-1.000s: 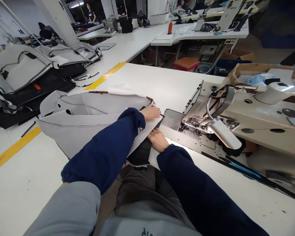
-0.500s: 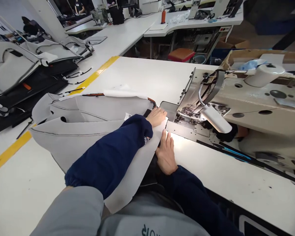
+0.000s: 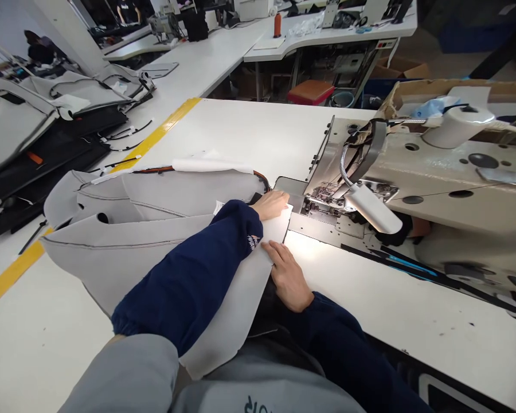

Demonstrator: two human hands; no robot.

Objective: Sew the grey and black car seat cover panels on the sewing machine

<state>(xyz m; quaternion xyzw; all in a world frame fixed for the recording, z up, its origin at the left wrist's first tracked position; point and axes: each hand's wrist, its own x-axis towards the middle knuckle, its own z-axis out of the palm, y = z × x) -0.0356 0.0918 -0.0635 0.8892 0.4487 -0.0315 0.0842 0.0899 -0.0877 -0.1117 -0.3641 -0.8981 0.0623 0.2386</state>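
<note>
A grey padded fabric cover (image 3: 236, 310) with dark seams lies across the white table and hangs over toward my lap. My left hand (image 3: 273, 205) has its fingers curled down on the cover's right corner, holding it next to the sewing machine's plate. Lower along the same edge is my right hand (image 3: 289, 278), its fingertips on top of the grey fabric and its thumb side at the edge, closed on it. The sewing machine (image 3: 335, 198), its lamp lit, stands just right of the corner. A small white label (image 3: 218, 207) shows beside my left sleeve.
More grey and black covers (image 3: 51, 126) are piled at the left. Yellow tape (image 3: 163, 129) crosses the table (image 3: 249, 129). Black strips (image 3: 391, 261) lie along the machine's front. Behind stand a red stool (image 3: 311, 93), an orange thread spool (image 3: 277, 26) and a cardboard box (image 3: 395, 97).
My right hand has moved from flat on the table beside the cover onto its edge. The left hand's fingers have curled more at the corner. The view has shifted slightly.
</note>
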